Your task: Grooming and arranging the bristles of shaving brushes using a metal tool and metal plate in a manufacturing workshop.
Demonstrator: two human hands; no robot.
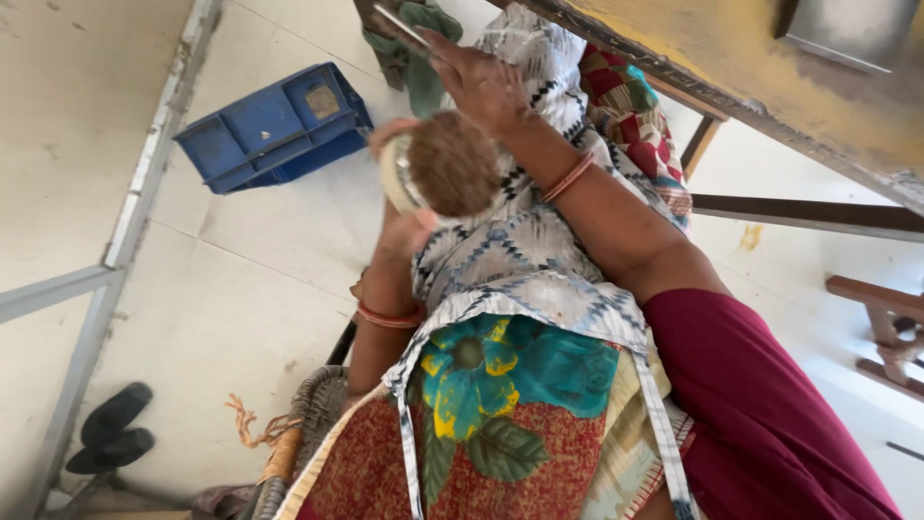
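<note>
A brown, hairy coconut [454, 164] with a pale cut rim sits over my lap, and my left hand [397, 191] cups it from below and the side. Just above it, my right hand [481, 85] is closed on a flat metal blade [400, 25] that points up and to the left, away from the coconut. Both wrists carry orange bangles. My patterned clothing and a maroon sleeve fill the lower right of the view. The left fingers are mostly hidden behind the coconut.
A blue plastic crate [274, 125] lies on the pale tiled floor to the left. A green cloth [416, 53] hangs at the top. A yellow table edge [770, 77] runs along the upper right. Black sandals [115, 429] and a wicker seat rim [313, 409] are at the lower left.
</note>
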